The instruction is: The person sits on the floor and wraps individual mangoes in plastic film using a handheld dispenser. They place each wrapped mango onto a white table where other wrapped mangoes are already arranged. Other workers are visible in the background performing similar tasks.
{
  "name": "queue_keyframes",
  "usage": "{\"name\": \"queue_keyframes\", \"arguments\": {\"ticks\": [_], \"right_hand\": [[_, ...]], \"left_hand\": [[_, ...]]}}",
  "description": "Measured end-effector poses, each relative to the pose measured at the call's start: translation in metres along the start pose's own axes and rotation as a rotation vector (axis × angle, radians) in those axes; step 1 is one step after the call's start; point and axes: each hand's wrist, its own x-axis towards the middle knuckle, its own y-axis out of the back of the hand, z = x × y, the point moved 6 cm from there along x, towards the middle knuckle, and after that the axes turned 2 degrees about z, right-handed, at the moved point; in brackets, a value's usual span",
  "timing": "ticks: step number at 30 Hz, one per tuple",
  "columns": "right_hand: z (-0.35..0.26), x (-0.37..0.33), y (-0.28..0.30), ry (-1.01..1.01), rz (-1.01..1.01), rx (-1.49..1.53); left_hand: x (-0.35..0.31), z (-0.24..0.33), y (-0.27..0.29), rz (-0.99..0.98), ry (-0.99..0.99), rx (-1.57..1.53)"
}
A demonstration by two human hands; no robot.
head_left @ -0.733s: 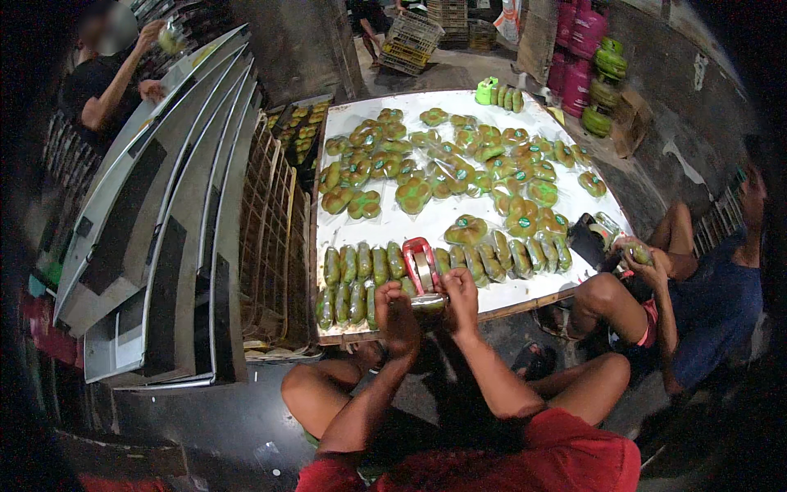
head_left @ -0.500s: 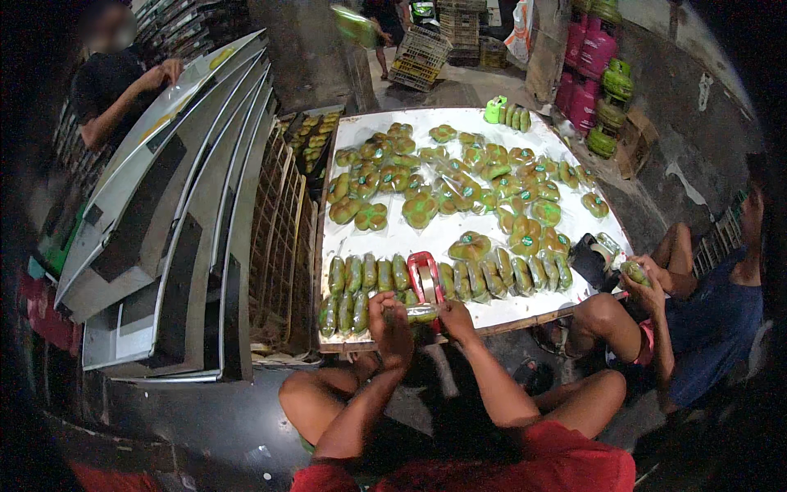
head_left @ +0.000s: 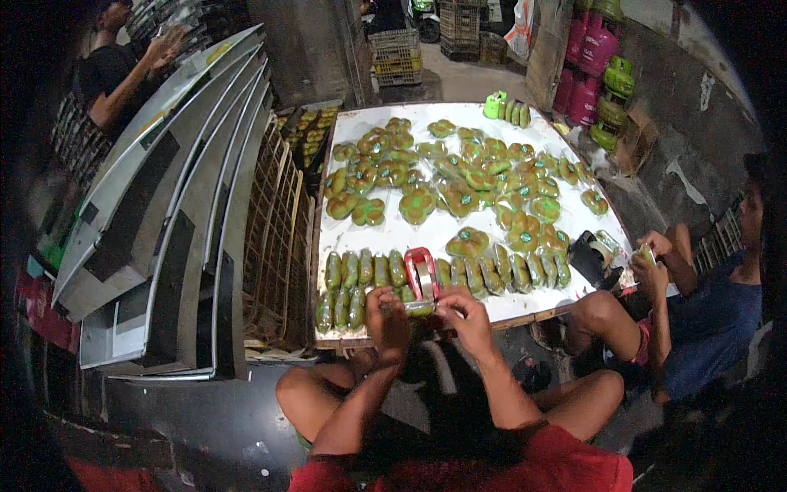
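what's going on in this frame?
A seated person works at the near edge of a white table covered with wrapped green fruit. Both hands, left hand and right hand, hold a small pack beside a red tape dispenser. A co-worker sits at the right corner, handling something small.

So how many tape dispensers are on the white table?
2: a red tape dispenser at the near edge, just beyond the left hand and right hand; a black tape dispenser at the right edge. Others may be hidden among the packs.
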Motion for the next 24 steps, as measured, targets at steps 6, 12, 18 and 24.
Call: {"name": "queue_keyframes", "arguments": {"ticks": [6,12,18,24], "right_hand": [[-0.01,0.021,-0.011,0.003,0.016,-0.042],[-0.04,0.007,-0.015,0.442,-0.087,-0.388],[-0.024,0.021,-0.006,0.111,-0.205,-0.165],[0.021,0.071,0.036,0.105,0.062,-0.385]], "left_hand": [[-0.003,0.025,-0.018,-0.023,-0.139,0.139],[0.008,0.013,-0.012,-0.223,-0.003,0.01],[0.007,0.017,-0.024,-0.918,0.589,-0.393],[0.098,0.017,0.025,-0.384,-0.067,0.56]]}}
